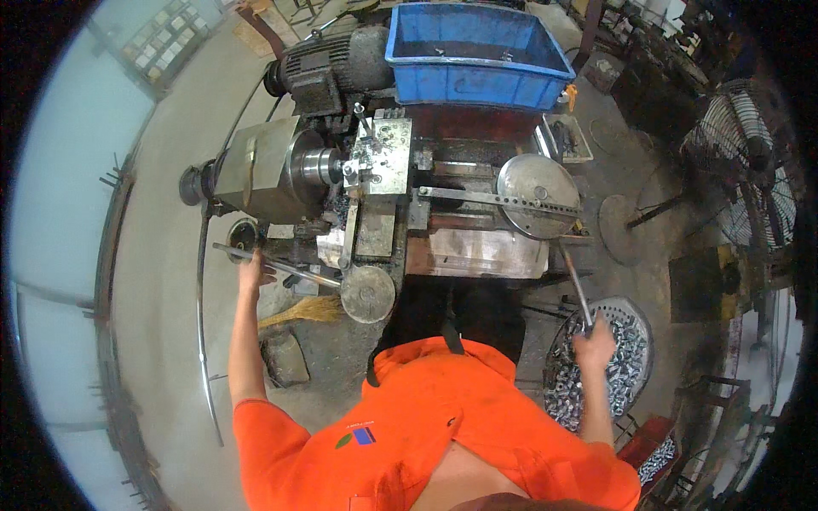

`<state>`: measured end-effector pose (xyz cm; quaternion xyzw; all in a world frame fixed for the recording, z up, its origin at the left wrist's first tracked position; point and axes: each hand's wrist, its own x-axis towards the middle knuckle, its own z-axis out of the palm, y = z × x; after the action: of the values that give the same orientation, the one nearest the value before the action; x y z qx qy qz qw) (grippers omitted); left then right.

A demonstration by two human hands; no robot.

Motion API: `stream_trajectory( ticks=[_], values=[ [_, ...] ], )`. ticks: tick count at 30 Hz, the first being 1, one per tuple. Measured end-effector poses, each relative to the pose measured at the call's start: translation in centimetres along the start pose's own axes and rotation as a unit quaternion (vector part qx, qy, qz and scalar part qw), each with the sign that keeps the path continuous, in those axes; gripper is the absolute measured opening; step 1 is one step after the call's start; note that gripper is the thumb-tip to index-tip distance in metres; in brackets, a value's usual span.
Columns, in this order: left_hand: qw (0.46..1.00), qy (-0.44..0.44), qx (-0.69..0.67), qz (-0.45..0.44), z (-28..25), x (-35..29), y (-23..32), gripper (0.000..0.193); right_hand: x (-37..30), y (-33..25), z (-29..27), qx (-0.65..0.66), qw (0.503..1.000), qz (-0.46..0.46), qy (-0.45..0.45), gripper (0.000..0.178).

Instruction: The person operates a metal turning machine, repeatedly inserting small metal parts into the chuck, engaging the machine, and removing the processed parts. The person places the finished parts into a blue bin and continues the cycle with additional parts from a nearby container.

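Lathe (479, 255), one, with two handle rods.

Item: left rod (294, 266), plain metal, at the lathe's near edge toward its left end. Long axis near crosswise; it runs from a small round disc (368, 295) leftward and slightly away from the person, free end pointing left.

Item: left hand (253, 272), at the left rod near that free end, fingers partly curled; whether they close around it cannot be told.

Item: right rod (576, 279), metal, off the lathe's near right corner. Long axis runs toward the person, slanting right, from beside the large disc (538, 175); lower end points toward the person.

Item: right hand (595, 344), fingers closed around the right rod's lower end, above a perforated basket (645, 341) of small metal pieces (564, 387).

Also: perforated bar (477, 197), lying across the large disc; blue crate (481, 83), beyond the lathe's far edge.
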<state>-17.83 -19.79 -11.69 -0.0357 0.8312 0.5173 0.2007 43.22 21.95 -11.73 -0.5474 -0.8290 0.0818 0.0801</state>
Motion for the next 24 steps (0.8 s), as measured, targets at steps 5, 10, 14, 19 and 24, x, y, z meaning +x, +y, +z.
stream_trajectory(
  ticks=[5, 10, 14, 19, 24],
  values=[
    [0.999, -0.025, -0.022, -0.011, 1.2, 0.6, 0.3, 0.043, 10.5, 5.7, -1.7, -0.222, 0.974, -0.013, 0.045, 0.064],
    [0.996, -0.074, -0.04, 0.017, 1.2, 0.5, 0.1, 0.046, 16.8, 3.5, -1.1, -0.213, 0.956, 0.158, 0.128, 0.065],
    [0.989, -0.041, -0.144, 0.01, -0.7, 0.9, -2.8, 0.047, 13.2, 1.9, 2.2, -0.148, 0.95, -0.029, 0.273, 0.071],
    [0.938, -0.017, 0.318, 0.138, -1.5, 4.2, -11.0, 0.061, 4.3, -3.5, 4.6, 0.097, 0.978, -0.089, 0.162, 0.068],
    [0.81, -0.048, 0.559, 0.173, 2.7, 4.2, -10.5, 0.053, 1.7, -7.4, 4.6, 0.159, 0.983, -0.087, 0.044, 0.052]
  ],
)
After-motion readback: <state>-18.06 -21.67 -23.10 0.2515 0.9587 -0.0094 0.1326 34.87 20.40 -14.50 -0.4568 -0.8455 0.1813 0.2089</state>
